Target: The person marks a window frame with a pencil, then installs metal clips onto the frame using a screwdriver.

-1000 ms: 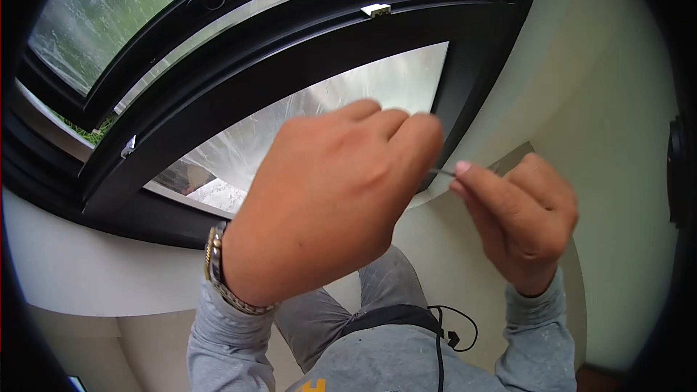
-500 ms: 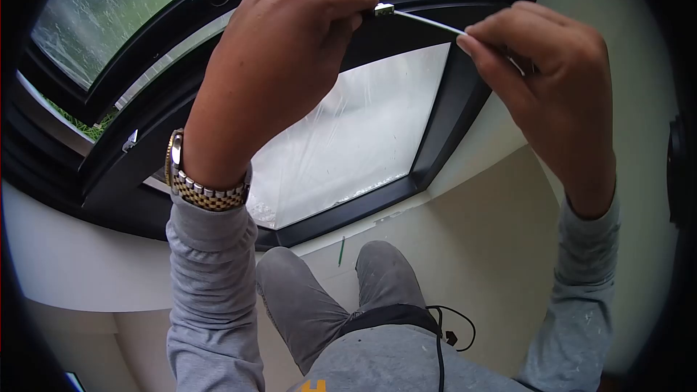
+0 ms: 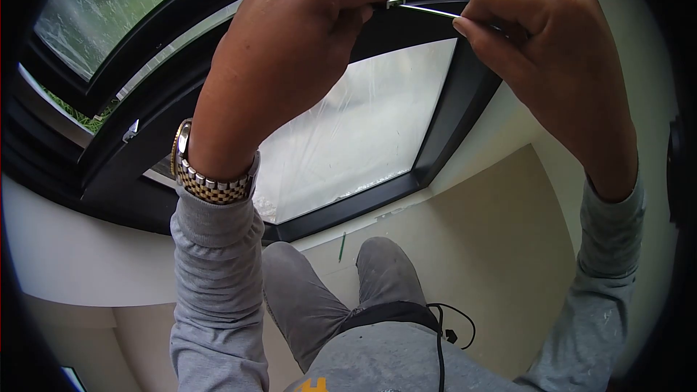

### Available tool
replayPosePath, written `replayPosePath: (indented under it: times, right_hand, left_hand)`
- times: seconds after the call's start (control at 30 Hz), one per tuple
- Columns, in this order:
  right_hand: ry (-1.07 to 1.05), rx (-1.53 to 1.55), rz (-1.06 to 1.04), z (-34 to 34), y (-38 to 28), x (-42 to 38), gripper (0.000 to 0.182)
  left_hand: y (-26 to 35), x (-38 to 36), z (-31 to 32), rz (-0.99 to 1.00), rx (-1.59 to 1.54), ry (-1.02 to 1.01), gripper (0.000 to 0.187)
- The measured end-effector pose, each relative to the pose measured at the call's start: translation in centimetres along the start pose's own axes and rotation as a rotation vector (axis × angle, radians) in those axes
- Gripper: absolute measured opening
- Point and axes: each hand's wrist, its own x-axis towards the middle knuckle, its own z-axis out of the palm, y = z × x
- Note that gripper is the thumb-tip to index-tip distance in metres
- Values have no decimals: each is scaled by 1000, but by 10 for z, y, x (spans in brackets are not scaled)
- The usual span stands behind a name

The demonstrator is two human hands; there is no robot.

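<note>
My left hand point(image 3: 301, 51) is closed in a pinch on a small silvery metal fitting point(image 3: 396, 2) at the black window frame; fingers hide part of it. My right hand point(image 3: 548, 40) is closed around a thin metal rod point(image 3: 430, 11), like a screwdriver shaft or hex key. The rod's far end meets the fitting, and its other end disappears inside my fingers. A similar small metal catch point(image 3: 131, 131) sits on the frame farther left. A gold-and-silver watch point(image 3: 214, 185) circles my left wrist.
The black window frame point(image 3: 348, 225) surrounds a wet-looking glass pane point(image 3: 356, 131). At upper left, an opened sash point(image 3: 109, 22) shows greenery behind. A thin green stick point(image 3: 342, 247) lies on the pale floor point(image 3: 494, 247) near my knees. A black cord point(image 3: 472, 323) loops beside my waist.
Both hands have shifted slightly right and up in view, with the fitting and rod between them. My right hand is turned a little differently around the rod.
</note>
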Motion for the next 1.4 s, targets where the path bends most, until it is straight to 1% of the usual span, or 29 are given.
replayPosePath:
  times: [0.07,0.13,0.2,0.27,0.33,0.37,0.4,0.47,0.57,0.67,0.73,0.8,0.87,0.9,0.93,0.97,1.07,1.1,1.17,1.27,1.33,1.37,1.4]
  right_hand:
    - [-18,-1,-11,1,0,1,13]
    - [-43,-12,-18,1,1,5,12]
    - [-73,-20,-22,-1,0,8,12]
    - [-114,-33,-20,-6,-1,10,12]
    - [-160,-47,-22,-9,-4,13,13]
    - [-183,-56,-23,-11,-5,15,13]
    - [-210,-63,-22,-13,-6,16,14]
    - [-265,-79,-13,-17,-10,19,16]
    - [-370,-97,27,-24,-15,26,18]
    - [-520,-104,129,-30,-26,33,21]
    - [-629,-108,237,-34,-32,40,24]
    - [-692,-93,366,-37,-33,51,26]
    - [-574,-159,485,-32,-24,54,27]
    - [-791,125,574,-35,-3,63,28]
    - [-894,274,607,-35,8,70,29]
    - [-894,273,607,-36,8,70,29]
    - [-861,378,687,-34,7,66,29]
    - [-850,412,713,-33,6,64,29]
    - [-828,483,764,-28,3,61,30]
    - [-796,591,841,-19,-2,51,31]
    - [-770,662,890,-11,-6,44,32]
    - [-675,508,830,5,-10,35,30]
    - [-217,587,603,33,-7,16,22]
  left_hand:
    - [7,3,-4,39,20,27,20]
    - [17,2,-10,-20,0,33,18]
    - [5,3,-4,0,27,31,18]
    - [8,5,-6,22,52,29,19]
    - [20,5,-13,-29,74,-26,19]
    - [14,5,-10,-29,73,-27,19]
    - [5,4,-3,26,21,10,20]
    - [9,4,-4,79,-29,47,20]
    - [22,3,-11,4,43,52,19]
    - [21,4,-10,32,32,29,18]
    - [21,4,-9,-13,28,5,17]
    - [21,5,-9,-31,25,0,15]
    - [21,6,-9,-32,25,2,14]
    - [22,7,-9,-44,-7,7,13]
    - [21,7,-10,-49,-23,10,13]
    - [21,8,-10,-55,-39,13,13]
    - [23,9,-10,11,-131,90,14]
    - [27,12,-11,-35,-24,62,15]
    - [25,15,-10,-82,85,32,15]
    - [13,17,-3,-120,-59,47,13]
    - [12,16,-2,-85,-96,66,12]
    - [11,16,-2,-74,-107,72,11]
    - [11,16,-3,-85,-125,60,11]
